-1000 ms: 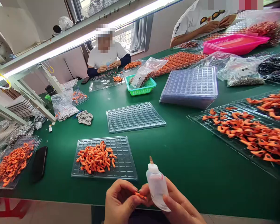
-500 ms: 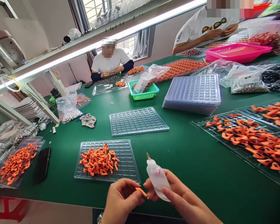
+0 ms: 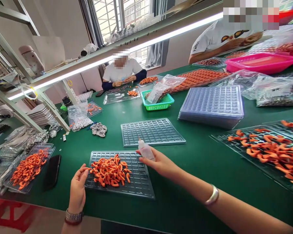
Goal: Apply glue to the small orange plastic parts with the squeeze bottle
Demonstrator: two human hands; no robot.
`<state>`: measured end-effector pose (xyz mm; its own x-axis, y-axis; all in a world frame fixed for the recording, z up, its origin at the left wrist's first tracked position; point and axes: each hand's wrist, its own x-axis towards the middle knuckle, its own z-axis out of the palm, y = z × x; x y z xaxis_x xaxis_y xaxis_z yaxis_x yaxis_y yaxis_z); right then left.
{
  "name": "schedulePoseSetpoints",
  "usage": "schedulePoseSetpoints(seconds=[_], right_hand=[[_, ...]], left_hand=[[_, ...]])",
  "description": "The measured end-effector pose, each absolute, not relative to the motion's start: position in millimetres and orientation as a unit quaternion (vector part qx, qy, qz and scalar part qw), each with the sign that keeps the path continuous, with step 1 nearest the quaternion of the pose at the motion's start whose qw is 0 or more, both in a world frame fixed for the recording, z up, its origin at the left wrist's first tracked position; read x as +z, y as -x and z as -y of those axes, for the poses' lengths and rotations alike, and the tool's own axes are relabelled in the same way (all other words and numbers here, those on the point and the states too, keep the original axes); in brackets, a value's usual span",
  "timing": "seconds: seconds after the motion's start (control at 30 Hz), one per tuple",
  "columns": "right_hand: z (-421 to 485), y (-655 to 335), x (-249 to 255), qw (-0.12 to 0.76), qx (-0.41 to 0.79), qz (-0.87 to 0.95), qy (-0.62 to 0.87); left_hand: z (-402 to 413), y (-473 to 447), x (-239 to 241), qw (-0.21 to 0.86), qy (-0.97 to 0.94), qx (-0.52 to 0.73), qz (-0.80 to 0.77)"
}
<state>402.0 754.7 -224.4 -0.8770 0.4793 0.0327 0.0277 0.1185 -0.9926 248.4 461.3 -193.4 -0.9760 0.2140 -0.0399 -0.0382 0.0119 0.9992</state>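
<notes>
Two hands over the tray (image 3: pixel 139 182) on the green desk (image 3: pixel 192 169): right hand (image 3: pixel 158 161) fingers wrapped around a small bottle (image 3: pixel 145 150); left hand (image 3: pixel 78 183) fingertips pinched narrow at the orange pieces (image 3: pixel 109 170)

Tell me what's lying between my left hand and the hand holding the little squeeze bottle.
In the head view, a pile of orange pieces on a clear grid tray lies between the left hand and the right hand holding the squeeze bottle.
</notes>
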Motion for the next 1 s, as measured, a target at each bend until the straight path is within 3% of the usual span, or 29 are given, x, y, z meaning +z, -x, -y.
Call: schedulePoseSetpoints(seconds=[0.3,0.5,0.83,1.0], right_hand=[[-787,-443,-235,0.173,0.582,0.758,0.238],[-843,-472,-237,0.215,0.529,0.760,0.310],[-904,-409,-256,0.261,0.474,0.743,0.393],[-898,-382,-247,0.292,0.494,0.736,0.358]], left_hand=[[-502,-297,-199,0.212,-0.093,0.717,-0.658],[-544,-299,-188,0.270,-0.176,0.658,-0.680],[-676,-216,-172,0.333,-0.144,0.618,-0.697],[-651,-220,-156,0.321,-0.136,0.673,-0.652]])
